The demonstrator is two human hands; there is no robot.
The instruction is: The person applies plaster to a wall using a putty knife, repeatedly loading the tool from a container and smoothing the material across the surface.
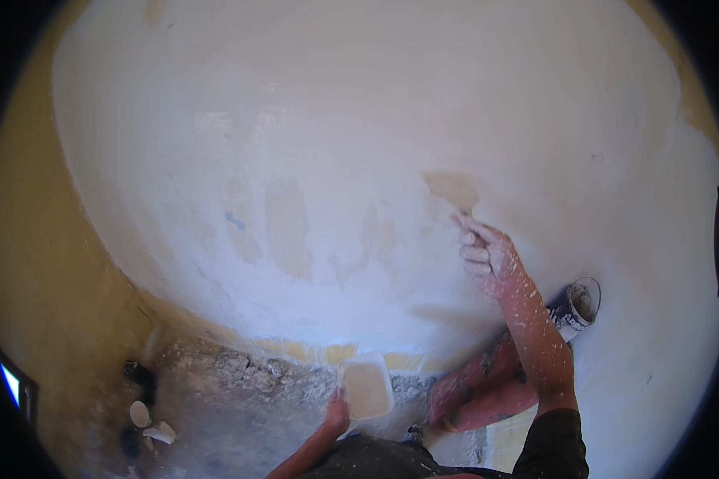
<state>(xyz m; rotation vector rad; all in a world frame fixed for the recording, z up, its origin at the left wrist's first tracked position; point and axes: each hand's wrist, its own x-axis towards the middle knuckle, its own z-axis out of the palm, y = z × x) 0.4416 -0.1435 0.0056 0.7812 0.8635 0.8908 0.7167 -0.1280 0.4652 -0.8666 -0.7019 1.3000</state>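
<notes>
My right hand (490, 254), spattered white, is closed round a putty knife whose wide, tan-looking blade (453, 190) lies at the wall, apparently against it. The knife's handle is mostly hidden in my fingers. In front of me is a wall (335, 120) coated in white, with several yellowish patches showing through, among them a tall patch (287, 227) left of the blade. Low down, my left hand (338, 411) grips the left side of a white rectangular plastic tub (367, 386). Pale material lies inside the tub.
A red drum (483, 387) lies or leans at the wall's foot below my right arm. Near its upper end is a dark, white-smeared bucket (577, 306) with a wire handle. Rubble (256, 371) runs along the wall base. Small white containers (141, 413) are at lower left, by a yellow wall (40, 239).
</notes>
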